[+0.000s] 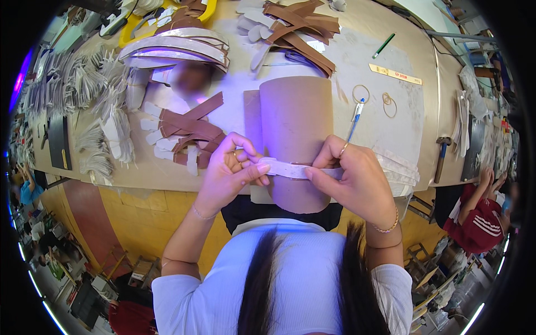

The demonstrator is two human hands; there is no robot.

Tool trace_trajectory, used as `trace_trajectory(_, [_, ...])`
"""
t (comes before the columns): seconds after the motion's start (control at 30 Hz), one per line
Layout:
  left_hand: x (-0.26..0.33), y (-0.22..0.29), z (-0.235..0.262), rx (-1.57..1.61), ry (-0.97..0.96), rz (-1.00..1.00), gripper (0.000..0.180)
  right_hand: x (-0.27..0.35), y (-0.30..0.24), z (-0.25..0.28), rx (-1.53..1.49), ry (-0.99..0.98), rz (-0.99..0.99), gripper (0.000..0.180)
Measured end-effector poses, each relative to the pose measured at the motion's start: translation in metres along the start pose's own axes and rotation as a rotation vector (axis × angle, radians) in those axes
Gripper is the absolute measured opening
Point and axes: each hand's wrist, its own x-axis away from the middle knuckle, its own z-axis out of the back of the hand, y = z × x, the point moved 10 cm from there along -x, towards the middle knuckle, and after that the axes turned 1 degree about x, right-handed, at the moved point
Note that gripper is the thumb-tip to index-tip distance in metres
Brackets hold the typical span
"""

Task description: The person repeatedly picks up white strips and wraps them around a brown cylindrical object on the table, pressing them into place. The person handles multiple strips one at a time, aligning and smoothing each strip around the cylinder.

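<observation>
A pale whitish strip (pixel 289 170) is stretched across the near part of a tan, rounded form like a wide cylinder (pixel 296 120). Thumb and fingers of my left hand (pixel 233 166) pinch the strip's left end. On the other side my right hand (pixel 353 177) grips it between thumb and forefinger, and its right end runs partly under the fingers. A thin brown edge shows beside the strip. Left of the form lies a loose pile of brown strips (pixel 192 131) with pale ends.
Brown straps (pixel 301 33) heap at the back, near curved white-faced pieces (pixel 176 49) and a yellow tray (pixel 207 12). To the right lie a pen (pixel 356 114), rubber bands (pixel 389 105), a ruler (pixel 395 74), a green pencil (pixel 384 46) and a hammer (pixel 442 153). Another person (pixel 474 215) sits far right.
</observation>
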Motion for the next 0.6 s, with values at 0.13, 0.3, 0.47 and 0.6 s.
trace_trajectory(0.13, [-0.001,-0.003,0.001,0.024,0.004,-0.002,0.030,0.003,0.009,0.002,0.004,0.019,-0.030,0.025])
trace_trajectory(0.3, [-0.001,-0.007,0.007,0.026,0.028,-0.047,0.033,0.008,0.030,0.007,-0.019,0.005,-0.156,0.030])
trace_trajectory(0.47, [0.004,-0.012,0.024,0.111,0.007,-0.113,0.035,0.028,0.065,0.014,-0.264,-0.038,-0.260,0.025])
trace_trajectory(0.6, [0.007,-0.014,0.031,0.064,0.017,-0.119,0.034,0.031,0.076,0.014,-0.392,-0.035,-0.261,0.020])
